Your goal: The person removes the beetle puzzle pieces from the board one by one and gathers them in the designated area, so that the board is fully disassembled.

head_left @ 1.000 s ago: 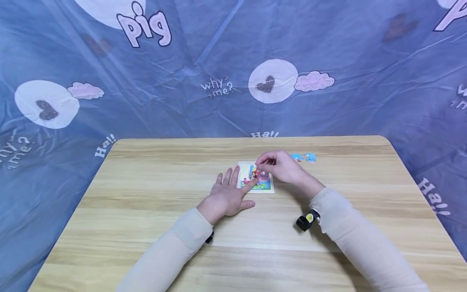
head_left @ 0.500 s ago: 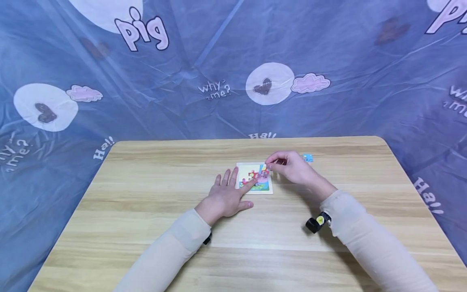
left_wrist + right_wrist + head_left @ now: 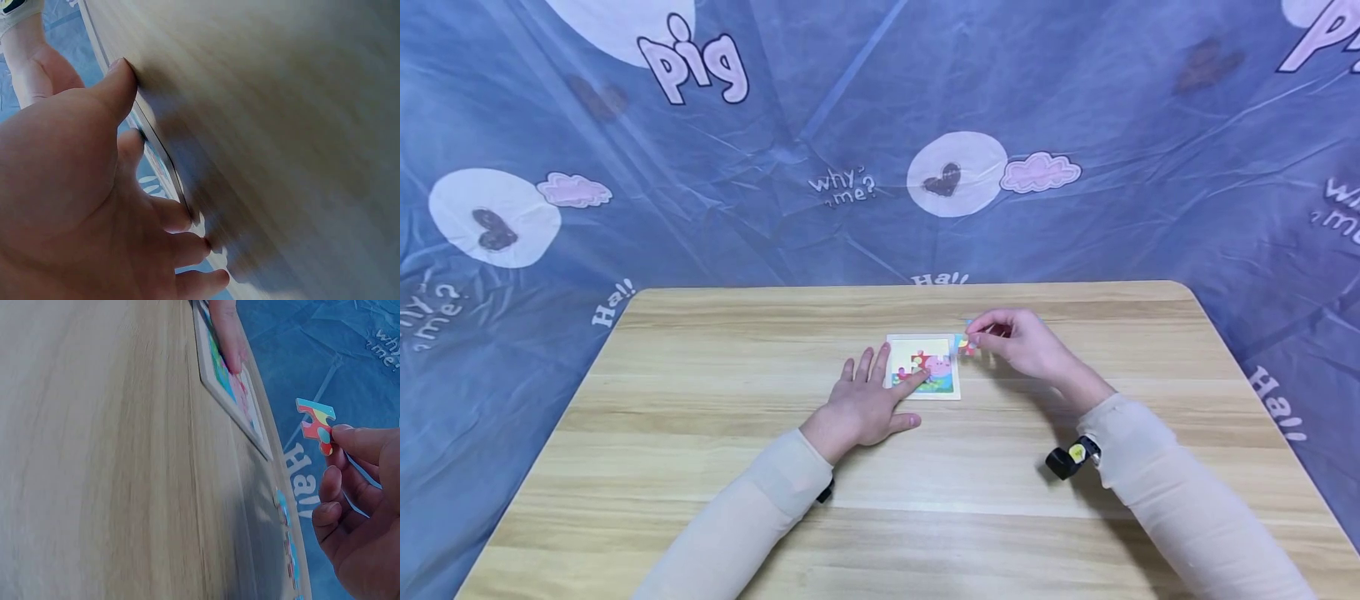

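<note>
In the head view, my left hand (image 3: 867, 406) lies with fingers spread at the left side of a small framed jigsaw puzzle (image 3: 934, 397). Its index finger rests across the pieces in the lower part, and the thumb is out on the wood. The puzzle's top and upper left show bare pale backing. Just off the frame's right edge, my right hand (image 3: 1018, 342) pinches a jigsaw piece (image 3: 317, 422) between thumb and fingertips. That piece is red, yellow and light blue; the right wrist view shows it raised, with the other fingers curled below.
Loose blue jigsaw pieces (image 3: 289, 537) lie near the table's far edge, mostly hidden behind my right hand in the head view. The wooden table (image 3: 880, 533) meets a blue printed cloth (image 3: 722, 208) at the back.
My right hand has carried the pinched jigsaw piece rightward, from over the puzzle to beside its frame, now covering the loose pieces. The left hand stays in place.
</note>
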### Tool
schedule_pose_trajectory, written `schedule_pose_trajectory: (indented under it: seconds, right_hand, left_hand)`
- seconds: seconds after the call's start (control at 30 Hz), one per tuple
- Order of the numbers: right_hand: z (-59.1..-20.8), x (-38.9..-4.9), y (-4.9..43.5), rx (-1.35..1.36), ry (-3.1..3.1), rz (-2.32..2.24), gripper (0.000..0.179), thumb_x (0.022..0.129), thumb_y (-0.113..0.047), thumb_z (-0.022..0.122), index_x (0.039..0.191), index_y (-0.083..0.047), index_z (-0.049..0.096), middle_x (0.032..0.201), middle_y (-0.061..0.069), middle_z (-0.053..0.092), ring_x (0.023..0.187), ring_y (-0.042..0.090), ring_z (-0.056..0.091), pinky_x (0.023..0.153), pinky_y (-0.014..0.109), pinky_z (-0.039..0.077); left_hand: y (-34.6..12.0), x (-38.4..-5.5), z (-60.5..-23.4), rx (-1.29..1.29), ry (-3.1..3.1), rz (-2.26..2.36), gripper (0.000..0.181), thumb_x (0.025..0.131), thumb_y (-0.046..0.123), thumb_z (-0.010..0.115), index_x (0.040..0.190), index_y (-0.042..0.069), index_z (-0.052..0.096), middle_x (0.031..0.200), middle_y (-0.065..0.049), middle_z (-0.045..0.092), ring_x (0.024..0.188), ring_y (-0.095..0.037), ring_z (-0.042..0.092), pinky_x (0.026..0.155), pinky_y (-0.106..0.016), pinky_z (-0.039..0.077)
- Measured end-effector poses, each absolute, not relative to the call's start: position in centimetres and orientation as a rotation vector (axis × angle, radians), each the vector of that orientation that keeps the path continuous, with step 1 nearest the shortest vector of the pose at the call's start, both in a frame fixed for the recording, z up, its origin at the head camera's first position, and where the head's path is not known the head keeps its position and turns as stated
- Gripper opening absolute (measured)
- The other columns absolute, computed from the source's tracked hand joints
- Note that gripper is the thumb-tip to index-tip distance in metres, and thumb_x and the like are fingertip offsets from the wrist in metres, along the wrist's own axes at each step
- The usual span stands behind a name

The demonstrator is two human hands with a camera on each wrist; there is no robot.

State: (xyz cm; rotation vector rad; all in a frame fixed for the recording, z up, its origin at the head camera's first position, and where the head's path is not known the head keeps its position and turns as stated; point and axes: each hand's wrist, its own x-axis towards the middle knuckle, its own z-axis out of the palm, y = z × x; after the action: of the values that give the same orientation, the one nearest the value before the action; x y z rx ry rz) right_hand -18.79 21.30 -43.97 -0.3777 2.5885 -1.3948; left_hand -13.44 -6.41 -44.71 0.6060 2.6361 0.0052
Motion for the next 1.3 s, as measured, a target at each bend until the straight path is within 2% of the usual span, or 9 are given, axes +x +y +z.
schedule_pose_trajectory:
  seconds: [0.37,0.6,0.77,1.3]
  right_hand:
    - [-44.9,-19.1,22.3,-0.373,2.645,-1.314,0.016,0.103,-0.008,0.072,0.115,-0.001,0.077,0.094,0.015,0.072,0.074,0.017,0.058,0.059,0.024,0.047]
    - [-45.8,-19.2,22.6,-0.347,2.674,-1.259,0.015,0.104,-0.007,0.069,0.114,0.000,0.077,0.102,0.015,0.074,0.078,0.017,0.057,0.060,0.024,0.047]
    - [-46.5,-19.2,22.7,-0.326,2.701,-1.227,0.015,0.105,-0.006,0.067,0.114,-0.001,0.078,0.111,0.017,0.076,0.084,0.018,0.057,0.066,0.024,0.047]
    - [-47.4,-19.4,22.4,-0.340,2.801,-1.172,0.017,0.105,-0.006,0.066,0.114,0.000,0.078,0.114,0.019,0.078,0.089,0.017,0.063,0.075,0.023,0.049]
  left_hand:
    - [-6.3,-13.4,-44.9,0.592,2.635,0.027,0.072,0.108,0.068,0.045,0.170,0.055,0.011,0.183,-0.019,-0.005,0.170,-0.042,0.002,0.137,-0.060,0.012]
    - [-6.3,-13.4,-45.0,0.602,2.642,0.036,0.072,0.108,0.067,0.046,0.170,0.055,0.013,0.183,-0.019,-0.005,0.170,-0.043,0.003,0.137,-0.060,0.013]
    - [-6.2,-13.5,-44.9,0.605,2.637,0.045,0.071,0.108,0.067,0.046,0.169,0.056,0.013,0.182,-0.020,-0.006,0.170,-0.043,0.002,0.137,-0.060,0.013]
    - [-6.2,-13.3,-45.3,0.599,2.640,0.046,0.068,0.108,0.067,0.046,0.169,0.057,0.017,0.183,-0.019,-0.005,0.170,-0.043,0.003,0.137,-0.060,0.012]
